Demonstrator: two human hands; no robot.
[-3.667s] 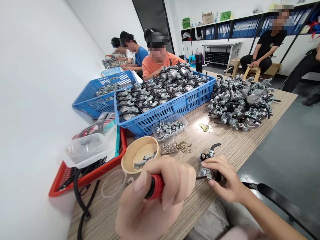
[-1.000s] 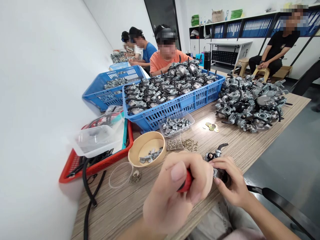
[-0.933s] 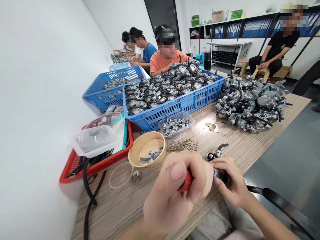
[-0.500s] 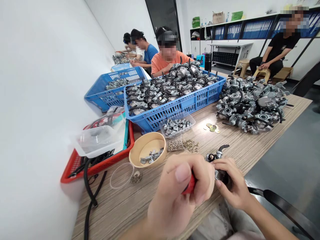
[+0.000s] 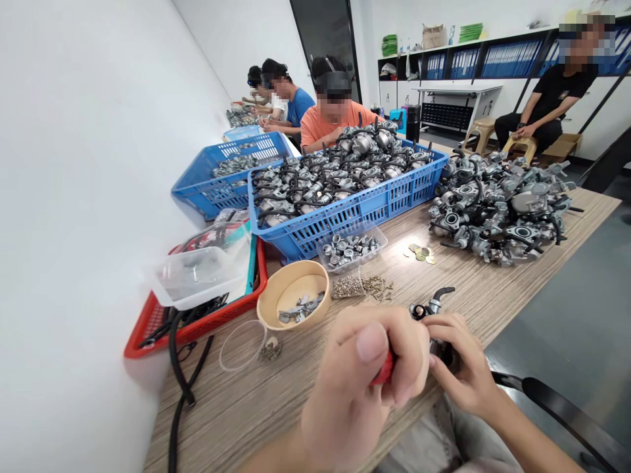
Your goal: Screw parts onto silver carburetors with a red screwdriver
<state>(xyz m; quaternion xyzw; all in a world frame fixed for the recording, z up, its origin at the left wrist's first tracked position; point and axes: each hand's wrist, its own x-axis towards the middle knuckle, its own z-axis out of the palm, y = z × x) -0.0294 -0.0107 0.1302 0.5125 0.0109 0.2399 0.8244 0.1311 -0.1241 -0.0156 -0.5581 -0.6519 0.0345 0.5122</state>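
My left hand (image 5: 365, 374) is a fist around the red handle (image 5: 383, 369) of what looks like a screwdriver. Its shaft and tip are hidden behind my fingers. Close on the right, my right hand (image 5: 461, 358) holds a small metal carburetor (image 5: 420, 311) low over the near edge of the table. A short black hose (image 5: 444, 292) sticks up from the carburetor, and my fingers cover much of its body. Beyond my left fist, brass-coloured screws (image 5: 377, 288) spill from a clear tub lying on its side. Several thin metal discs (image 5: 421, 253) lie farther back.
A blue crate (image 5: 355, 213) heaped with carburetors stands ahead, with a carburetor pile (image 5: 503, 203) to its right. Leftward are a clear box of metal fittings (image 5: 352, 253), a cream bowl (image 5: 266, 305) and a red basket (image 5: 140, 338). A person in orange (image 5: 320, 121) sits opposite.
My left fist has shifted slightly right, closer to the carburetor, still around the red handle. My right hand keeps its hold. The whole view has moved a little.
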